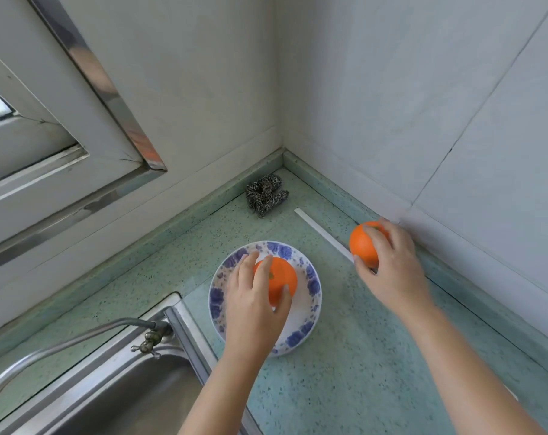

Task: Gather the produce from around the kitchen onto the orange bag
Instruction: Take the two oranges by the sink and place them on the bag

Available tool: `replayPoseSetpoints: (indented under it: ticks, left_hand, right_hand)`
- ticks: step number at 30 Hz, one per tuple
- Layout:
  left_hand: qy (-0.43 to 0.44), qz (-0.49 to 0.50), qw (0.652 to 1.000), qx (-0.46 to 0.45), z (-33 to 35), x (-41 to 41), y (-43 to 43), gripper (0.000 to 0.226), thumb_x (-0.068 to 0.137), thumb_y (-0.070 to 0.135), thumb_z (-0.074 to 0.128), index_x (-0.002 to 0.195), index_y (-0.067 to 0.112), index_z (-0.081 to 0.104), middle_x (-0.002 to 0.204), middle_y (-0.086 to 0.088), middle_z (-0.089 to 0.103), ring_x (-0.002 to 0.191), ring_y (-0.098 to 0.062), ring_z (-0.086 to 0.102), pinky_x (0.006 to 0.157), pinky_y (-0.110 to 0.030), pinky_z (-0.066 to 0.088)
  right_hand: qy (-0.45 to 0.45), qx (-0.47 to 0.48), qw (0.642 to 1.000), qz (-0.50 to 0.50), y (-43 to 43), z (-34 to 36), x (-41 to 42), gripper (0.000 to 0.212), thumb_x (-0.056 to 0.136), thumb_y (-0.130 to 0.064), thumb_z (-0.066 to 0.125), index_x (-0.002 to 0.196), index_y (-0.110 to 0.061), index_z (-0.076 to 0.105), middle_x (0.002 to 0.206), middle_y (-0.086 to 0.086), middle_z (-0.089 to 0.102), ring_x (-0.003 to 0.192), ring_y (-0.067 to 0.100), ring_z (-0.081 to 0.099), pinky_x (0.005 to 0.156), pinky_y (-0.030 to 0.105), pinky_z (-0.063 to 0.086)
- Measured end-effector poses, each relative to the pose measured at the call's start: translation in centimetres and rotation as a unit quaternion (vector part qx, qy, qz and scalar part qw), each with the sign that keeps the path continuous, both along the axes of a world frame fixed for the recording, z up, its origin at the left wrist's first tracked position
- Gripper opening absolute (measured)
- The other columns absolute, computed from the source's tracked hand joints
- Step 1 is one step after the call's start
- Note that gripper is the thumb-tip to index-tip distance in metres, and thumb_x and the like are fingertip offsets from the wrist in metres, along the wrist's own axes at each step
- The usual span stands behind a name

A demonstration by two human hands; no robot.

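Note:
Two oranges are in view on the green speckled counter. One orange point(280, 279) lies in a white plate with a blue flower rim point(312, 285); my left hand point(254, 304) curls round it from the near side, fingers over its top and thumb at its right. The second orange point(362, 244) is by the right wall, held by my right hand point(392, 265) with fingers over its top and thumb under its near side. The orange bag is out of view.
A steel sink point(134, 390) with a tap point(78, 340) fills the lower left. A metal scouring pad point(266, 194) lies in the counter's far corner, and a white strip point(323, 233) lies beside it. Tiled walls close the back and right; a window frame point(62, 158) is at left.

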State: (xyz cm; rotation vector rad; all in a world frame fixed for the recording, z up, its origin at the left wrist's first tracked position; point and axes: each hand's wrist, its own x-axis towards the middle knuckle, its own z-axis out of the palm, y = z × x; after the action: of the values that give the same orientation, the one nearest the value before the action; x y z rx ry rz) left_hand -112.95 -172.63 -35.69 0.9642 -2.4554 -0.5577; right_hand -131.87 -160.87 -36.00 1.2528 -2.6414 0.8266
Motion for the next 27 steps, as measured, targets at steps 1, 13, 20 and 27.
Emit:
replayPoseSetpoints:
  ticks: [1, 13, 20, 27]
  left_hand:
    - [0.000, -0.001, 1.000, 0.001, 0.0, -0.3, -0.1, 0.050, 0.081, 0.038, 0.049, 0.121, 0.009, 0.051, 0.128, -0.017, 0.051, 0.113, -0.037, 0.050, 0.090, -0.048, 0.043]
    - [0.005, 0.008, 0.999, 0.049, -1.3, -1.6, 0.2, 0.061, 0.072, 0.022, 0.076, 0.126, 0.010, 0.051, 0.133, -0.017, 0.045, 0.117, -0.037, 0.045, 0.080, -0.035, 0.043]
    - [0.000, 0.021, 0.997, 0.069, -1.1, -1.7, 0.1, 0.062, 0.072, 0.023, 0.076, 0.127, 0.011, 0.051, 0.134, -0.014, 0.045, 0.120, -0.034, 0.041, 0.084, -0.030, 0.035]
    - [0.005, 0.035, 0.994, 0.105, 0.4, -1.7, -0.3, 0.062, 0.076, 0.030, 0.072, 0.130, 0.013, 0.047, 0.137, -0.010, 0.040, 0.123, -0.028, 0.037, 0.095, -0.040, 0.041]
  right_hand:
    - [0.002, 0.004, 1.000, -0.001, -0.2, -0.2, -0.1, 0.050, 0.069, -0.010, 0.077, 0.114, 0.000, 0.058, 0.121, 0.026, 0.051, 0.106, 0.048, 0.047, 0.078, 0.053, 0.047]
    - [-0.076, -0.026, 0.997, -0.023, -0.4, -2.0, -0.9, 0.060, 0.072, -0.010, 0.076, 0.125, -0.011, 0.050, 0.138, 0.026, 0.031, 0.128, 0.044, 0.029, 0.097, 0.050, 0.034]
    - [-0.079, -0.038, 0.996, -0.010, -0.3, -1.9, -0.9, 0.061, 0.068, -0.007, 0.078, 0.123, -0.010, 0.052, 0.134, 0.026, 0.035, 0.123, 0.044, 0.034, 0.094, 0.050, 0.037]
    - [-0.064, -0.058, 0.996, 0.005, 0.4, -0.7, 0.0, 0.061, 0.067, -0.007, 0.079, 0.122, -0.010, 0.053, 0.130, 0.026, 0.038, 0.117, 0.044, 0.039, 0.088, 0.044, 0.040]
